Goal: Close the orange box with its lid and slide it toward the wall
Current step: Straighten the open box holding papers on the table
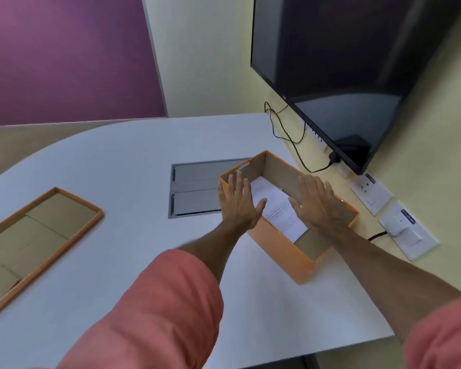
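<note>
The orange box (pixel 285 251) stands open on the white table, close to the right wall, with a printed white sheet (pixel 277 206) lying inside. My left hand (pixel 238 202) is flat and spread over the box's left rim. Over the box's right side hovers my right hand (pixel 317 202), also flat with fingers apart. Neither hand holds anything. The orange lid (pixel 35 238) lies upside down far to the left on the table, its brown inside facing up.
A grey cable hatch (pixel 194 187) is set in the table (pixel 117 161) just left of the box. A large dark screen (pixel 343 62) hangs on the right wall, with black cables (pixel 290 134) and white wall sockets (pixel 407 230) below it.
</note>
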### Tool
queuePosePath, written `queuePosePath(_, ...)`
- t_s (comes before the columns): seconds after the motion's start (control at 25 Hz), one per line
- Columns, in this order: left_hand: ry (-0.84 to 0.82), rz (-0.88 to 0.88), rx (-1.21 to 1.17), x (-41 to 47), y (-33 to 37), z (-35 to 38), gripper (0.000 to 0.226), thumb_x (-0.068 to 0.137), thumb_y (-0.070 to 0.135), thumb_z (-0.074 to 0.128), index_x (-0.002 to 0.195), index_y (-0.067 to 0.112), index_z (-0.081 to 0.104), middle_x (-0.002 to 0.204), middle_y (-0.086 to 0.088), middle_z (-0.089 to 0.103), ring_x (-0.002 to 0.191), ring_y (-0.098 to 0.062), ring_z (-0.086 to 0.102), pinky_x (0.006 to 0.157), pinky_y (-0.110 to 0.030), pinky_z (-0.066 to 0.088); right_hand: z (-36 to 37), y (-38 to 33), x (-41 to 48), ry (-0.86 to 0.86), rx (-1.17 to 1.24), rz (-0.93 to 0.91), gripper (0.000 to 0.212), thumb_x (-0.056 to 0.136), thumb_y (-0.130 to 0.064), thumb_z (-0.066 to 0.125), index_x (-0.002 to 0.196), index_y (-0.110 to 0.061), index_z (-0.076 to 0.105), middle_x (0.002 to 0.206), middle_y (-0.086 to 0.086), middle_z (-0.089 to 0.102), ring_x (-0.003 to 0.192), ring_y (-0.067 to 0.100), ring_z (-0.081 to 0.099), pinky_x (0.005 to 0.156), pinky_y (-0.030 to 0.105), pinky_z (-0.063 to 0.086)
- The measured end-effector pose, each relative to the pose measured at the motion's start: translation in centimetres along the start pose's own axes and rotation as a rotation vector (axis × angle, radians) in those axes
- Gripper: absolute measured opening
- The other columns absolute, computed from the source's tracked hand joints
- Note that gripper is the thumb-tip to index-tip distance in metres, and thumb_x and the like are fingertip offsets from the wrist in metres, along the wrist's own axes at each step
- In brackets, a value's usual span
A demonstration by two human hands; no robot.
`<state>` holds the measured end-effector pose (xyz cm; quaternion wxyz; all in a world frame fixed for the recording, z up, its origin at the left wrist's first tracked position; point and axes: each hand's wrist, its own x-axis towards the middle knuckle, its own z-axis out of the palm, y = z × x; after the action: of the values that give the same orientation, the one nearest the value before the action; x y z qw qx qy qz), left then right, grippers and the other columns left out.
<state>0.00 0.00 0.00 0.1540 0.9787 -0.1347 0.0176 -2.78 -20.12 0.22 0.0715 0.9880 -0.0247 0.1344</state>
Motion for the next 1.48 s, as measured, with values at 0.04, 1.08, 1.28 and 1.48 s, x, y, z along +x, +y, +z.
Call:
queuePosePath(0.04,-0.025,-0.02,0.032,0.2,0.7,0.7,0.079,0.094,0.06,0.025,0.153,0.009,0.013,0.164,-0.011,-0.002,0.15,-0.03,-0.008,0.117,-0.056,-0.01,0.7,1.3,0.3,-0.006,-0.012,0.022,0.061,0.09,-0.042,0.052,0.135,-0.002,0.044,0.134,0.02,0.052,0.125,0.035,0.049,0.105,0.054,0.037)
queuePosePath(1.08,-0.19,-0.405,-0.342,2.3,0.3,6.8,0.089,0.091,0.017,0.057,0.153,0.014,-0.007,0.163,-0.012,-0.008,0.15,-0.037,0.002,0.113,-0.05,0.035,8.0,6.8,6.4,-0.395,0.301,0.208,0.062,0.084,-0.024,0.062,0.136,-0.005,0.033,0.124,0.022,0.053,0.113,0.041,0.053,0.087,0.048,0.047)
queuePosePath(1.28,-0.26,-0.571,-0.568,1.6,0.3,6.4,0.077,0.096,0.013,0.05,0.152,0.009,-0.002,0.139,-0.021,0.048,0.112,-0.036,0.061,0.088,-0.04,0.055,7.7,6.7,7.2,-0.643,0.497,0.259,0.045,0.095,-0.004,0.04,0.14,-0.005,0.035,0.124,0.029,0.053,0.099,0.041,0.059,0.075,0.039,0.049)
queuePosePath(1.48,-0.246,-0.519,-0.616,1.2,-2.1,5.0,0.052,0.096,0.007,0.046,0.143,0.003,0.023,0.124,-0.019,0.056,0.108,-0.033,0.061,0.089,-0.041,0.056,6.7,5.4,6.2,-0.594,0.613,0.326,0.049,0.092,0.002,0.037,0.139,-0.01,0.045,0.118,0.029,0.06,0.095,0.04,0.061,0.068,0.037,0.049)
